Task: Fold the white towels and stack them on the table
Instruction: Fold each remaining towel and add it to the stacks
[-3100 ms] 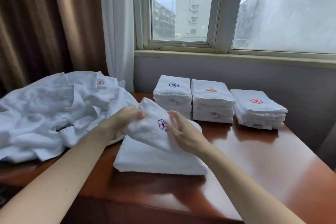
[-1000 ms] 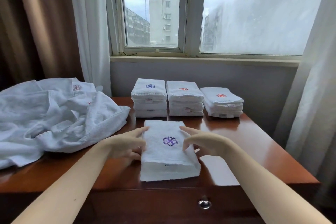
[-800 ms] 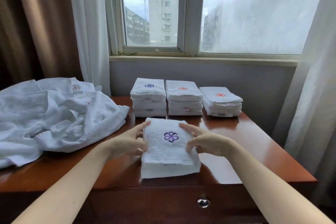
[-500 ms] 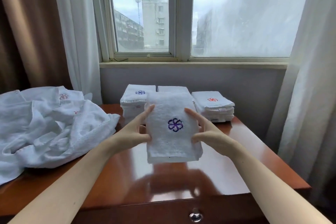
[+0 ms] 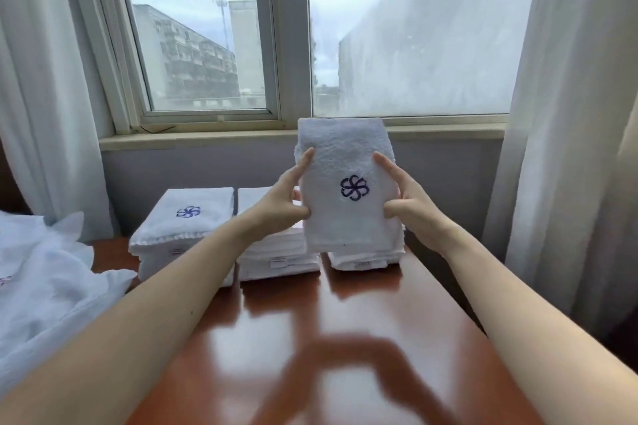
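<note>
Both grips are holding the folded towel (image 5: pixel 345 155). Our left hand (image 5: pixel 281 205) pinches its left edge, thumb on the front face and index finger stretched up along the edge. Our right hand (image 5: pixel 412 209) mirrors that on the right edge. The towel is upright in the air, clear of the surface (image 5: pixel 345 338), front face toward us, with a dark blue pinwheel emblem (image 5: pixel 354 187) sitting between the two thumbs. We can't tell whether it's directly over the back row of stacks or nearer to us. In view, its lower part covers the top of the right stack (image 5: pixel 359 260), so only the bottom layers and a label strip show. Our left hand and wrist hide much of the middle stack (image 5: pixel 276 257). The left stack (image 5: pixel 186 221) is in full view, blue emblem on top, just beside the middle one. All three stand at the far edge of the glossy red-brown surface, below the window sill (image 5: pixel 207 139). A loose heap of unfolded white towels (image 5: pixel 45 286) lies at the left edge of view. There's a pale curtain at left (image 5: pixel 41 79) and another at right (image 5: pixel 569 114). The towel's top edge overlaps the window (image 5: pixel 207 45), with buildings and a mast outside. Blurred arm reflections show on the surface.
</note>
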### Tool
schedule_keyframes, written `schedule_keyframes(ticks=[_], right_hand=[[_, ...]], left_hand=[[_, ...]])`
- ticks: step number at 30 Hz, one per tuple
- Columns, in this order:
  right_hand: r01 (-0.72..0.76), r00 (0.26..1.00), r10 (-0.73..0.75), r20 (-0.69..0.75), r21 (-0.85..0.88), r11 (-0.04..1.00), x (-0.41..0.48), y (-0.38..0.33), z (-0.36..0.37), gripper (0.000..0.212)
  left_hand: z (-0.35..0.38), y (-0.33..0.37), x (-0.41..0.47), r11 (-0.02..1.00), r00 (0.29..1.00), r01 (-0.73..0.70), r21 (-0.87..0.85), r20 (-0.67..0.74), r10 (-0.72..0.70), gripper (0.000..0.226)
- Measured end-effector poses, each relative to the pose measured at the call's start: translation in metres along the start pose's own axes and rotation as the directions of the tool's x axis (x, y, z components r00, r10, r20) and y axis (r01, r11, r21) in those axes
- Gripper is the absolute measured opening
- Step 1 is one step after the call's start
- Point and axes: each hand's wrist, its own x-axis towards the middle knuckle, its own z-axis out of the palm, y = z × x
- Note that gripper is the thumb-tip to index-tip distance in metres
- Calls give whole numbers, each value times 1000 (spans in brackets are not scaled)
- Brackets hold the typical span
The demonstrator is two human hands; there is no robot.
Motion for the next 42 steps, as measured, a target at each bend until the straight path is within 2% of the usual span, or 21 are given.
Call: schedule_keyframes(ticks=[8, 11, 14, 18, 23, 25, 27, 28, 31, 32, 34, 35, 37, 38, 40, 42], right_hand=[[-120, 991, 118, -66, -23, 993, 76, 43, -34, 96], [-174, 981, 173, -88, -3, 985, 92, 66, -36, 91], [-285, 950, 289, -121, 51, 957, 101, 90, -31, 83], [-443, 894, 439, -92, -29, 896, 105, 113, -24, 67], [-471, 881, 462, -101, -88, 878, 105, 109, -23, 64], [-458, 888, 443, -124, -143, 878, 102, 97, -24, 48], [-458, 888, 442, -124, -175, 871, 100, 87, -24, 12], [-465, 885, 452, -107, -204, 862, 99, 84, -24, 12], [-462, 885, 460, -69, -253, 850, 90, 91, -20, 18], [-459, 886, 459, -67, -263, 848, 87, 95, -19, 32], [-451, 892, 442, -96, -263, 853, 81, 94, -16, 39], [-434, 901, 421, -109, -275, 858, 77, 91, -14, 36], [-439, 898, 405, -170, -321, 839, 74, 86, -14, 50], [-442, 897, 393, -201, -379, 813, 70, 80, -14, 53], [-384, 923, 313, -224, -524, 760, 61, 70, -14, 52], [-272, 961, 179, -211, -602, 751, 50, 55, -7, 50]], left_hand=[[23, -40, 93, 984, 991, 136, -111, 31, -134, 104], [31, -57, 111, 970, 975, 222, -103, 40, -219, 101], [37, -70, 124, 933, 938, 347, -94, 36, -345, 94], [48, -79, 132, 871, 868, 492, -3, 86, -490, 78], [54, -65, 130, 836, 836, 524, 163, 93, -541, 27], [49, -57, 131, 822, 821, 546, 163, 92, -563, 15], [47, -51, 132, 824, 819, 535, 189, 123, -560, 11], [48, -51, 132, 824, 818, 511, 245, 154, -554, 18], [60, -55, 123, 761, 810, 386, 521, 202, -550, 64], [65, -56, 120, 745, 815, 364, 559, 197, -546, 71], [71, -54, 116, 739, 838, 347, 577, 162, -521, 67], [72, -51, 112, 742, 855, 341, 577, 137, -500, 59], [73, -45, 104, 776, 899, 338, 533, 62, -434, 35], [72, -43, 97, 803, 921, 321, 503, 31, -387, 30], [67, -40, 79, 857, 954, 262, 443, 15, -299, 47], [57, -33, 53, 903, 978, 189, 386, 8, -208, 59]])
